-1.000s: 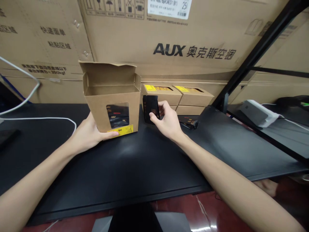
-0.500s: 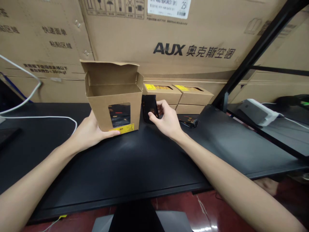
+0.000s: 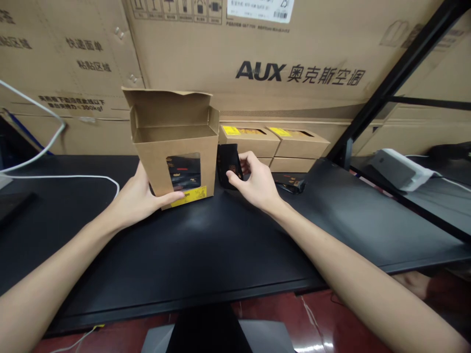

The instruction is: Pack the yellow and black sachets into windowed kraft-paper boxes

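A brown cardboard box (image 3: 152, 162) with its top flap up and a clear front window is gripped by my left hand (image 3: 142, 198). The thumb lies along its yellow label at the bottom front, and the other fingers are hidden behind it. Through the window, black packets (image 3: 184, 171) show inside. My right hand (image 3: 257, 181) pinches a small black pouch (image 3: 228, 164) with orange print, upright just right of the box. Behind that hand, another black pouch (image 3: 290, 182) lies on the black table (image 3: 206, 255).
Closed brown boxes (image 3: 298, 147) with yellow labels stand stacked at the back, before a large AUX carton (image 3: 294, 49). A black metal frame (image 3: 368, 117) rises on the right, with a white device (image 3: 403, 169) beyond it. A white cable (image 3: 73, 177) runs along the left.
The box in my left hand is tilted slightly more, its lower edge now a little off level. My right hand and the pouch have hardly moved. The view has shifted slightly.
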`<action>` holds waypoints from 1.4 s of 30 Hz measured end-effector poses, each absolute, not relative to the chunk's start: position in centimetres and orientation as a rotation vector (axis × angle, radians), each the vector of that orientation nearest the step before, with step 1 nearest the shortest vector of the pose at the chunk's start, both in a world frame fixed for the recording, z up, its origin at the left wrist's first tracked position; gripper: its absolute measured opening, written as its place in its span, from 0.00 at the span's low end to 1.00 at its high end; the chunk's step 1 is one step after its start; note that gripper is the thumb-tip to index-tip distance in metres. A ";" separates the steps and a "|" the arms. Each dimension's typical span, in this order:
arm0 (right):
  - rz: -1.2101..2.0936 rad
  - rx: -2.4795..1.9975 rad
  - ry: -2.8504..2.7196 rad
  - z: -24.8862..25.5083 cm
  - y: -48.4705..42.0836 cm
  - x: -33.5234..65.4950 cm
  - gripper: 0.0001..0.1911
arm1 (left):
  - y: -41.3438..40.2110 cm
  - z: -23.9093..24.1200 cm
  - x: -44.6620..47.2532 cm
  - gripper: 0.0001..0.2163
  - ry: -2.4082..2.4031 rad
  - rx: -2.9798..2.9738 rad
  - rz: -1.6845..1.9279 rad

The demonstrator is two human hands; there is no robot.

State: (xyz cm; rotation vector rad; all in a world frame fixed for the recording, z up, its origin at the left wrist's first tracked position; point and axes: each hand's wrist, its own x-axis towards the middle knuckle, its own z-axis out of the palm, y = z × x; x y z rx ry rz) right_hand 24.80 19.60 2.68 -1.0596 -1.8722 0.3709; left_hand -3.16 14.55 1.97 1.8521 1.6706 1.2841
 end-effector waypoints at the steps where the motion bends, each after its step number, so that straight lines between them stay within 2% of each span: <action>1: 0.370 -1.063 -1.873 2.7 19.6 24.8 0.10 | 14.6 1.8 -3.3 0.49 1.659 1.910 1.252; 9: 0.385 -1.054 -1.882 2.8 19.5 24.8 0.10 | 14.4 1.7 -3.4 0.40 1.622 2.040 1.217; 14: 0.406 -1.028 -1.885 2.7 19.6 24.8 0.11 | 14.4 1.9 -3.5 0.41 1.638 2.012 1.166; 20: 0.400 -1.009 -1.880 2.6 19.7 24.9 0.11 | 14.4 2.1 -3.6 0.48 1.656 2.013 1.147; 28: 0.369 -1.033 -1.868 2.7 19.7 24.9 0.13 | 14.4 2.0 -3.9 0.40 1.660 2.048 1.162; 37: 0.431 -0.988 -1.765 2.1 20.3 24.9 0.21 | 14.6 1.9 -3.8 0.37 1.671 2.060 1.150; 42: 0.458 -0.963 -1.732 2.1 20.3 24.8 0.21 | 14.5 2.0 -3.7 0.37 1.685 2.048 1.147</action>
